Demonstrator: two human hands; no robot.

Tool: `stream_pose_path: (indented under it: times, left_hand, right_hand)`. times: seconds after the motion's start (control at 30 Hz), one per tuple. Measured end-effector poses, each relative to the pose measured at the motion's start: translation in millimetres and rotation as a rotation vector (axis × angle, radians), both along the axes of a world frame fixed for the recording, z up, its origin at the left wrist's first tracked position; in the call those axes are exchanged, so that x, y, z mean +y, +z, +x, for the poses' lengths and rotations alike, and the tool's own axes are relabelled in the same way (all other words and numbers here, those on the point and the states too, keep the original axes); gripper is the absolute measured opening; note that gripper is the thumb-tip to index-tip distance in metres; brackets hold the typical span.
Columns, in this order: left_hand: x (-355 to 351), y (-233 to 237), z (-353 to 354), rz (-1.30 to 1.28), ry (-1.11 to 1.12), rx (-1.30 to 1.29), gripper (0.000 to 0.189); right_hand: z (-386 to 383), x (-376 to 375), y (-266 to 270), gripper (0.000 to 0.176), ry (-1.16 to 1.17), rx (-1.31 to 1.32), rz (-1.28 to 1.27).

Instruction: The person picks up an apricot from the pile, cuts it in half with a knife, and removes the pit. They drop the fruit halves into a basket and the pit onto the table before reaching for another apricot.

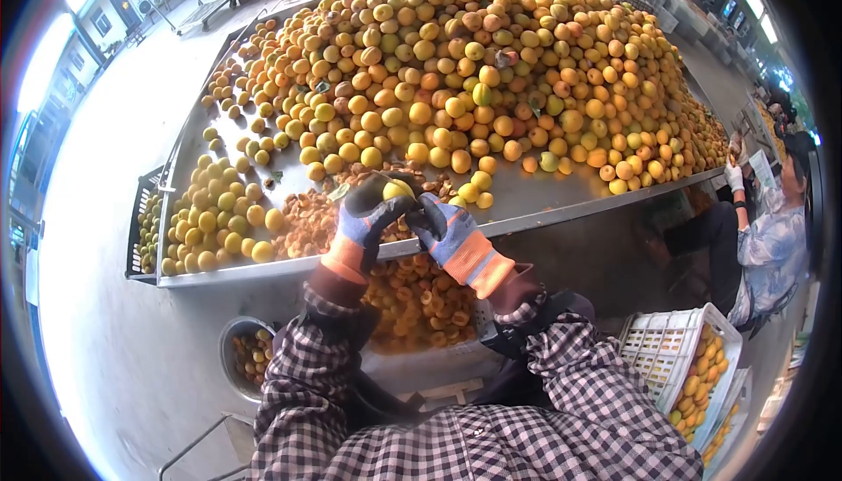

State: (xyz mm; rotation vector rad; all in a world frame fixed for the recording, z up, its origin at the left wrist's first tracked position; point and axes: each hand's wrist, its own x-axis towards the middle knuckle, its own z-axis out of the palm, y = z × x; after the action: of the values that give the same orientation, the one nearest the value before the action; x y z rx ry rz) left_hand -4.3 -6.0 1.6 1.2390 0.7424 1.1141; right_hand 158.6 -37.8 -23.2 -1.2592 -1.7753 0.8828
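Observation:
My left hand [364, 216], in a grey-and-orange work glove, is closed on a yellow-green apricot [398, 190] above the metal table's near edge. Meeting it from the right is my right hand [445, 232], gloved alike, its fingers bent together against the fruit. Whether that hand also grips something small is hidden. Behind and left of my hands lies a heap of brownish apricot pieces or pits [305, 216]. Below them, between my knees, a container is filled with orange apricot halves [417, 301].
A large mound of apricots [491, 69] covers the metal table [561, 211]. A black crate [140, 227] stands at its left end. A bucket [230, 354] with fruit pieces sits lower left, a white crate [653, 349] of apricots lower right. Another person [767, 240] sits at right.

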Motion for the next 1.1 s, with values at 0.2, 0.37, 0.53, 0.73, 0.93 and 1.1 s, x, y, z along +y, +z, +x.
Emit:
stream_pose_path:
  times: [0.2, 0.37, 0.53, 0.73, 0.93, 1.1]
  left_hand:
    - [-6.6, -26.2, 19.9, -0.273, 0.056, -0.308, 0.035]
    - [3.6, -2.1, -0.8, 0.003, -0.106, -0.068, 0.048]
    - [4.8, -8.6, 4.2, 0.133, -0.065, 0.011, 0.049]
    - [-16.9, -8.2, 26.4, -0.260, -0.052, -0.369, 0.041]
    - [1.7, -18.8, 12.5, 0.010, 0.072, -0.120, 0.044]
    - [-13.5, -10.6, 27.5, -0.149, 0.169, -0.219, 0.034]
  right_hand:
    - [-13.7, -1.9, -18.3, 0.025, -0.112, 0.029, 0.090]
    - [1.0, 4.5, -11.4, 0.025, -0.052, 0.011, 0.150]
    - [9.5, 3.4, 9.4, 0.029, 0.001, 0.055, 0.070]
    - [-10.6, -3.7, -0.3, 0.026, -0.087, 0.079, 0.193]
    - [3.7, 2.7, 1.7, 0.029, -0.058, 0.029, 0.079]
    - [-10.8, -1.8, 4.7, 0.023, -0.145, -0.063, 0.061]
